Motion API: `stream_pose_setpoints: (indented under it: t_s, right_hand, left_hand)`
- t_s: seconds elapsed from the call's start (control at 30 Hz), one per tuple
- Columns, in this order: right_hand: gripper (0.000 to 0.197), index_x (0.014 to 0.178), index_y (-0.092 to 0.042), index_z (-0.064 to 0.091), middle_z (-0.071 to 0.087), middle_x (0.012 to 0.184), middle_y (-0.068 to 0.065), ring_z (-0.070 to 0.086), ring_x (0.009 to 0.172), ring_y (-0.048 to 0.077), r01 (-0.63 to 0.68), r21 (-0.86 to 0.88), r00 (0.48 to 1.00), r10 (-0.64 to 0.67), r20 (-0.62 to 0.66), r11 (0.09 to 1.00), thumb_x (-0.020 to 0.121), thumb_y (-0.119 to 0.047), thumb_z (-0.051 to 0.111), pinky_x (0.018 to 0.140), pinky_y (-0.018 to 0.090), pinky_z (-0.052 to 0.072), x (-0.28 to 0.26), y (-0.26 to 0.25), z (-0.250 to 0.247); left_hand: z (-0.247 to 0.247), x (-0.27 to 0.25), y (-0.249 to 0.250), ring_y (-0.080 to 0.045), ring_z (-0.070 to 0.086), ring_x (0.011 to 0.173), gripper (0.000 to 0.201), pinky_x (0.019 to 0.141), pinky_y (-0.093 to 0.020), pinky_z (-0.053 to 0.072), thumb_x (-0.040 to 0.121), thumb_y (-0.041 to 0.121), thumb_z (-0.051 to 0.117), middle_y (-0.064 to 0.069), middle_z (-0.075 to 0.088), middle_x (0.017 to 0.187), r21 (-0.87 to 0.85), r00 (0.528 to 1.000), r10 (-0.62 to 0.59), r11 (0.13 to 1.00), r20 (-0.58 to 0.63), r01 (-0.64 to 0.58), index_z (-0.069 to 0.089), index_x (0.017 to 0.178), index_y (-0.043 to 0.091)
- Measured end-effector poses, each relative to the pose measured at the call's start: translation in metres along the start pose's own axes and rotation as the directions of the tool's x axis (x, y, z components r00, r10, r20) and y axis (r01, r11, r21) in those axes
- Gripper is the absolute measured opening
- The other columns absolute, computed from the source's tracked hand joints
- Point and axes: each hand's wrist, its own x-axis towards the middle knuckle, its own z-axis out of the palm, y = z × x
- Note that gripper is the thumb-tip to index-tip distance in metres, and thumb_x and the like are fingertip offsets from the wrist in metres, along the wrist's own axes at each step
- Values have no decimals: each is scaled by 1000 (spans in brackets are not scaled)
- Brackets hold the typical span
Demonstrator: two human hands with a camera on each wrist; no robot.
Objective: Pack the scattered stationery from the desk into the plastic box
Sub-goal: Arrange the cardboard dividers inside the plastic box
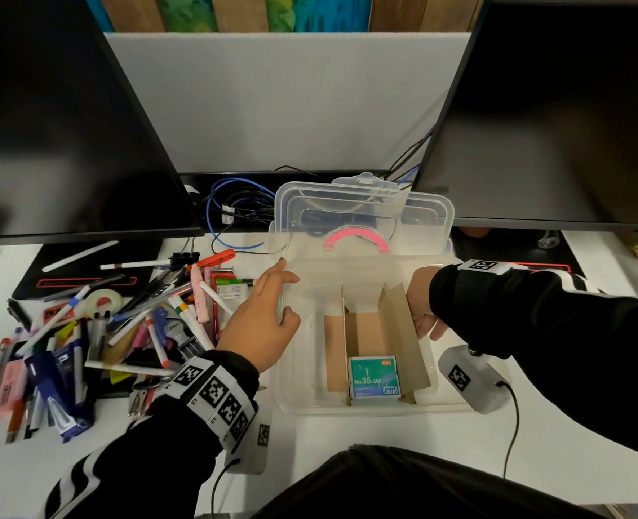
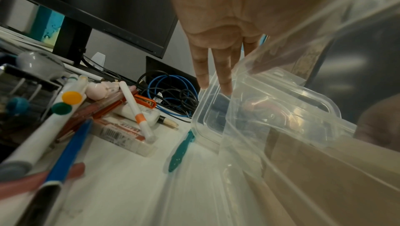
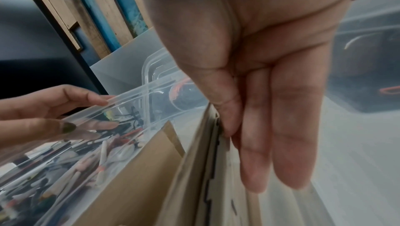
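Observation:
The clear plastic box (image 1: pixel 366 408) stands mid-desk with its lid (image 1: pixel 362 204) tipped open behind. Inside are a brown cardboard divider (image 1: pixel 396 324) and a green staples box (image 1: pixel 374 376). My left hand (image 1: pixel 261 324) pinches the box's left wall, the thumb inside and straight fingers (image 2: pixel 223 69) outside. My right hand (image 1: pixel 420 297) pinches the top edge of the right cardboard divider (image 3: pixel 194 178) between thumb and fingers (image 3: pixel 288 135). The scattered stationery (image 1: pixel 96 331), pens, markers and clips, lies in a heap left of the box.
Two dark monitors (image 1: pixel 48 125) (image 1: pixel 572 125) overhang the desk's back. Blue and black cables (image 1: pixel 235 204) lie behind the box. A tape roll (image 1: pixel 102 299) and an eraser pack (image 2: pixel 121 132) sit in the heap. The box's teal latch (image 2: pixel 179 149) lies against the desk.

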Motion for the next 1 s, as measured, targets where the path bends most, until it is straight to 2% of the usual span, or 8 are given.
stream_pose_setpoints:
  t_s: [0.07,0.13,0.23,0.37,0.63,0.73,0.83,1.0]
  right_hand:
    - [26,119,-3,60,66,103,9,60,87,21,-40,-46,996,44,78,998,94,-7,52,83,31,51,0,2,1]
    - [30,124,-2,57,66,107,10,60,91,22,-43,-34,996,45,78,999,96,-12,50,73,27,52,4,5,-1]
    - [25,114,0,60,64,88,8,61,91,25,-26,24,998,24,50,999,96,-13,50,65,27,53,1,4,-1]
    - [23,76,-3,58,63,77,11,62,74,23,-44,105,999,44,5,993,95,-15,51,70,33,52,-2,3,2]
    - [27,79,1,56,64,99,21,63,103,34,-70,100,997,73,-30,993,96,-19,50,77,38,52,1,5,1]
    - [27,92,5,60,64,112,23,63,104,34,-77,79,996,79,-35,994,96,-20,50,79,39,53,3,4,2]
    - [30,109,6,60,62,119,22,62,110,33,-101,48,995,102,-6,994,97,-18,50,93,41,51,3,5,4]
    - [27,97,7,63,64,115,22,64,105,32,-106,56,994,106,-6,993,98,-15,47,92,35,51,-7,1,7]
  left_hand:
    - [0,0,0,-20,61,97,42,85,-32,49,87,14,49,19,21,151,4,1000,1,1000,-1,-1,41,125,31]
    - [0,0,0,-18,60,99,42,85,-31,48,88,14,49,18,21,151,4,1000,1,1000,-4,-1,41,126,30]
    - [0,0,-1,-14,57,104,43,87,-30,47,88,15,49,17,21,152,2,1000,4,1000,-7,-4,40,127,30]
    - [0,0,-1,-18,58,102,43,87,-33,48,88,15,49,14,22,152,9,1000,8,1000,-12,-8,40,127,30]
    - [-1,-1,-1,-20,59,103,43,88,-32,48,88,16,49,14,22,152,22,1000,-4,1000,-17,4,39,127,31]
    - [-1,-2,0,-20,59,105,42,88,-30,47,88,16,49,13,23,152,23,1000,-4,1000,-18,5,40,126,31]
    - [0,-2,1,-19,58,106,42,87,-29,46,88,15,49,11,25,151,22,1000,2,1000,-21,-2,40,126,30]
    - [-1,-2,4,-14,53,113,42,86,-24,41,88,13,49,10,27,150,14,1000,2,1000,-20,-2,40,126,29]
